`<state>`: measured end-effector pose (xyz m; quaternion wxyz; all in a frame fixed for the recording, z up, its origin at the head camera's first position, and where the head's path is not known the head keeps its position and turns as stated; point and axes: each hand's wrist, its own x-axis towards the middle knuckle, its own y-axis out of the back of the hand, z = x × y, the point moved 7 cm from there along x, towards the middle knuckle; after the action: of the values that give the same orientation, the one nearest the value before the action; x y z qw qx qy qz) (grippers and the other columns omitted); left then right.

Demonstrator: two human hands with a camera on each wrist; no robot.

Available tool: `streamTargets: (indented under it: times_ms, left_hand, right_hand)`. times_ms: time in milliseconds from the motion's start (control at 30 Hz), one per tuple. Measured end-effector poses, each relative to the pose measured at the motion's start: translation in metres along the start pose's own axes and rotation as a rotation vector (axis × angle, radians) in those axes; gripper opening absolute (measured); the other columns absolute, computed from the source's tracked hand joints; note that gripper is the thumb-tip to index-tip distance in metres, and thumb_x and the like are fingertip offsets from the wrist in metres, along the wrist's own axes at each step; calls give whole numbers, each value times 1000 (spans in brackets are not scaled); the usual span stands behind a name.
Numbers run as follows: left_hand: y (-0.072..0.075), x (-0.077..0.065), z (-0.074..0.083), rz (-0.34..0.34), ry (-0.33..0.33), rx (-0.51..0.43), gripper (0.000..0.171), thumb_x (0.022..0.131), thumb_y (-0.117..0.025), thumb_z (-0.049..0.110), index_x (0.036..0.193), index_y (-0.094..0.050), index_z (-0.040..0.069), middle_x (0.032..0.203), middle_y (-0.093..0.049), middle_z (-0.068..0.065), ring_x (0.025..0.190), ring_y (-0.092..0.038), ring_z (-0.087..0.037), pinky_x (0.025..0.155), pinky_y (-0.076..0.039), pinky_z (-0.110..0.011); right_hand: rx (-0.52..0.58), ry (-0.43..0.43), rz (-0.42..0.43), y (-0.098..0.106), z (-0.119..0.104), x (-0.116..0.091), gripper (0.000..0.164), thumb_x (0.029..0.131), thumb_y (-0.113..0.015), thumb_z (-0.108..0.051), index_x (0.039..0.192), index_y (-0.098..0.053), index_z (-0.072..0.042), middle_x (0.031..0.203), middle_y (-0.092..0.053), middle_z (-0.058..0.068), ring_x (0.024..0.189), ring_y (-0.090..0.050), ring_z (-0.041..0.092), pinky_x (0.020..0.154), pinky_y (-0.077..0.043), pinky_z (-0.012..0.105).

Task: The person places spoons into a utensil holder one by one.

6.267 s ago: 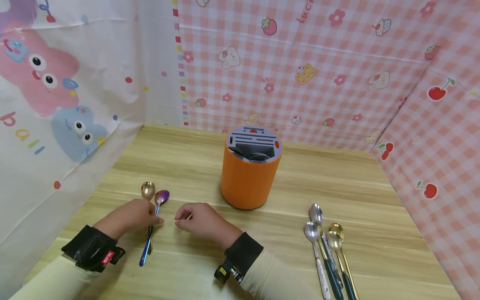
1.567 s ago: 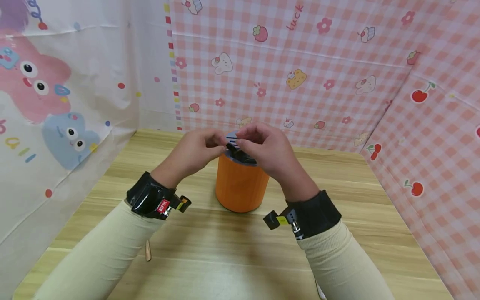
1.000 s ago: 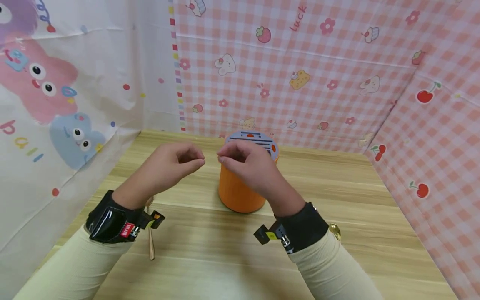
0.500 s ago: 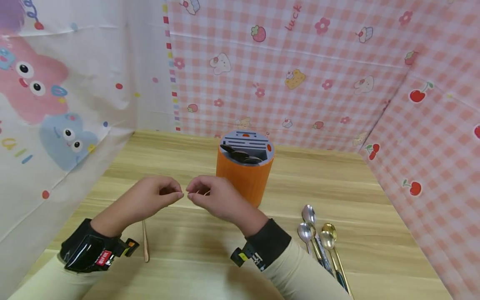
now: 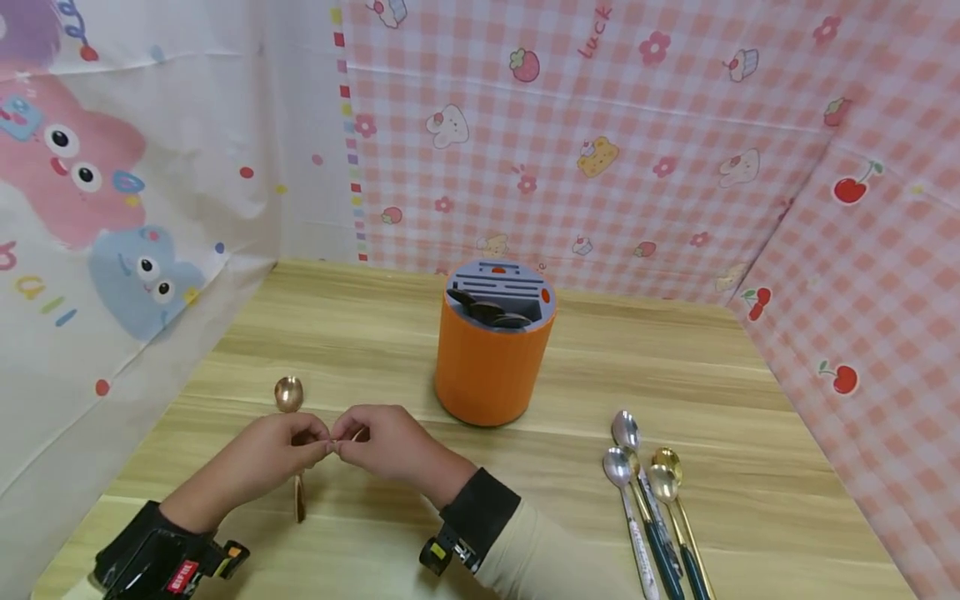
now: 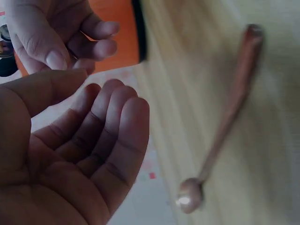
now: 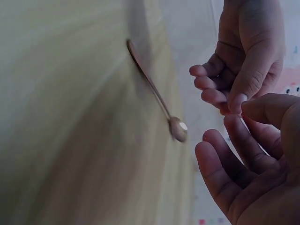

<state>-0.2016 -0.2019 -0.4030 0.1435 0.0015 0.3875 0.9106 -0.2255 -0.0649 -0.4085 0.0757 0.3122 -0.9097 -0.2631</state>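
A copper spoon (image 5: pixel 288 394) lies on the left of the table, bowl toward the back. My left hand (image 5: pixel 262 467) hovers over its middle, hiding part of the handle in the head view. Just to the right is my right hand (image 5: pixel 397 446), its fingertips meeting those of the left. Both hands have loosely bent fingers with nothing held between them. In the left wrist view the whole copper spoon (image 6: pixel 241 84) shows, apart from the fingers. Behind the hands stands an orange cutlery holder (image 5: pixel 491 375) with a grey slotted top; several dark spoon heads (image 5: pixel 487 312) rest in its large compartment.
On the right of the wooden table (image 5: pixel 637 350) lies a group of several spoons: silver ones (image 5: pixel 618 467) with patterned handles and gold ones (image 5: pixel 664 482), some with dark green handles. A pink checked cloth (image 5: pixel 555 108) covers the back wall, and a white printed cloth (image 5: pixel 225 108) the left.
The purple-blue spoon beside the copper one is gone from the table, and the holder shows one more spoon head. Both hands have come back from the holder to the copper spoon.
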Motion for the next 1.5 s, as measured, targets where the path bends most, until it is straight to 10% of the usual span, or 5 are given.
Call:
streamTargets:
  times_ms: [667,1200,1500]
  left_hand:
    - [-15,-8,-57,80,240,242,29,88,-67,21,65,-53,11,59,-45,1,54,-44,-16,53,-35,-30]
    - [-23,-9,-67,12,397,37,27,81,-64,18,57,-59,7,50,-56,-2,44,-56,-15,43,-49,-30]
    - [-50,-9,-53,-191,308,-355,17,90,-58,11,76,-59,3,60,-55,-2,47,-54,-11,44,-50,-27]
  right_hand:
    - [103,-113,67,-38,36,7,4,93,-71,-14,96,-73,-13,81,-63,-10,68,-54,2,61,-46,19]
    - [201,-173,152,-36,48,10,5,91,-68,-8,95,-71,-10,76,-62,-8,59,-57,5,54,-45,20]
    - [275,-200,149,-35,48,7,11,93,-68,-9,103,-71,-5,81,-66,-4,63,-63,10,57,-50,23]
